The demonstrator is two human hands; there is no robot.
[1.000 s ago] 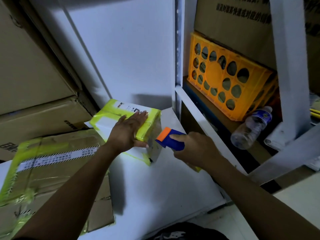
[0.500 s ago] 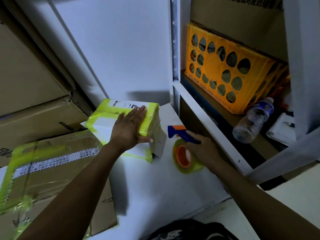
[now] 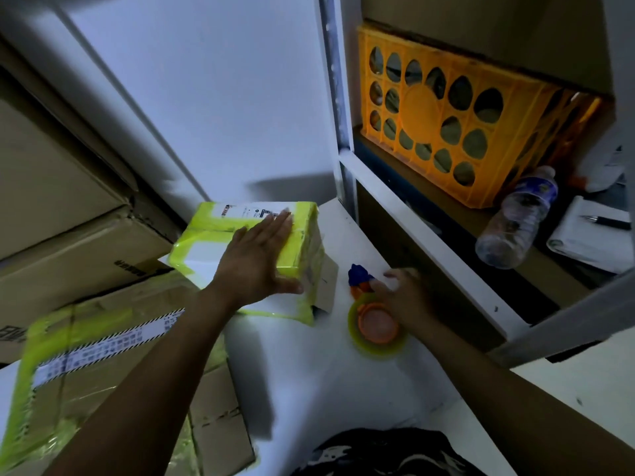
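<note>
My left hand [image 3: 259, 259] lies flat on top of the parcel [image 3: 201, 242]. The fingers are straight and together and the palm presses on the yellow-taped lid, so nothing is gripped. The parcel sits under that palm on the white table [image 3: 326, 389], with its far end toward the wall.

My right hand [image 3: 403, 297] rests against the tape dispenser [image 3: 376, 324], which lies on its side on the table just right of the parcel. The fingers there are loose and spread, and the thumb touches the orange part below the blue handle [image 3: 357, 274]. I see no curl round it, though blur makes the contact hard to read.

Left of my left forearm lies a bigger cardboard box [image 3: 103, 365] with yellow tape. Beyond my right hand, on the shelf, are an orange crate [image 3: 446, 125] and a water bottle [image 3: 515, 225].
</note>
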